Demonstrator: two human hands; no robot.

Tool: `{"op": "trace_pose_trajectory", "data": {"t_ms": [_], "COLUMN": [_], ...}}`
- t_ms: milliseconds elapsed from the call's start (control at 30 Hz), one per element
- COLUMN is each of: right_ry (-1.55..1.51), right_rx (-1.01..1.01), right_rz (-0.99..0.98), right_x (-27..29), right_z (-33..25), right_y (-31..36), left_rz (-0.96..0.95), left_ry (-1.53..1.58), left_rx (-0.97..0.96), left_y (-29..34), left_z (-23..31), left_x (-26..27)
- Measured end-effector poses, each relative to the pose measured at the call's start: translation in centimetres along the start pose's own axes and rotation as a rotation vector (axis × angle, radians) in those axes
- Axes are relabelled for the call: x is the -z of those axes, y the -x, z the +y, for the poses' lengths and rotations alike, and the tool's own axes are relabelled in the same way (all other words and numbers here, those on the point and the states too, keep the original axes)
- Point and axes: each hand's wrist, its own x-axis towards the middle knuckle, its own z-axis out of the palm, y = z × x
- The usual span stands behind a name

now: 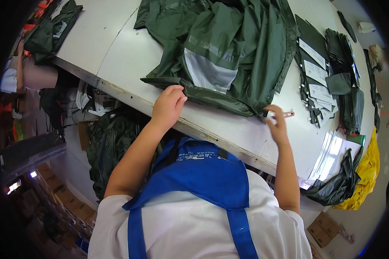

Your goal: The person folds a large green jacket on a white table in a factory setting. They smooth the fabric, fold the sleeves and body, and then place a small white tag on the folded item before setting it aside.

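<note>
our left grip [170,101] has thumb and fingers pinched on the near edge of the green garment [255,52], a little in from that edge's left end. our right grip [277,123] is at the garment's near right corner, fingers bent; blur keeps us from telling whether it grasps the cloth there. a small reddish tool [286,115] shows just beside these fingers, and we cannot tell if it is held or lying.

the garment is on the white table [125,62], beyond both our hands and mostly between them. its folded hem band [216,98] has its long axis running from near the left grip to the right one, sloping toward us on the right; the left grip is nearer its left end, the right grip nearer its right. a pale mesh panel [209,71] lies just above the band, nearer the left grip.

right of the garment, white papers [315,73] rest on dark green pieces; farther that way a yellow cloth [363,175] hangs down. left of the garment, across bare tabletop, is a dark bundle [54,34]. well below it to the left we see cardboard boxes [67,196], and another carton [323,229] below to its right; their contents are hidden from us.
</note>
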Motion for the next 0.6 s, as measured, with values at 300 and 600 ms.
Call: {"op": "trace_pose_trajectory", "data": {"t_ms": [300,600], "right_ry": [0.752,-0.045], "right_rx": [-0.215,-0.069], "right_rz": [0.04,0.196], "right_x": [5.5,-1.7], "right_z": [9.1,-4.2], "right_y": [2.4,-5.0], "left_rz": [-0.017,0.384], "left_ry": [0.393,1.26], "left_rx": [0.159,0.961], "left_y": [4.5,1.8], "left_z": [-1.2,-6.7], "left_x": [-2.0,0.7]}}
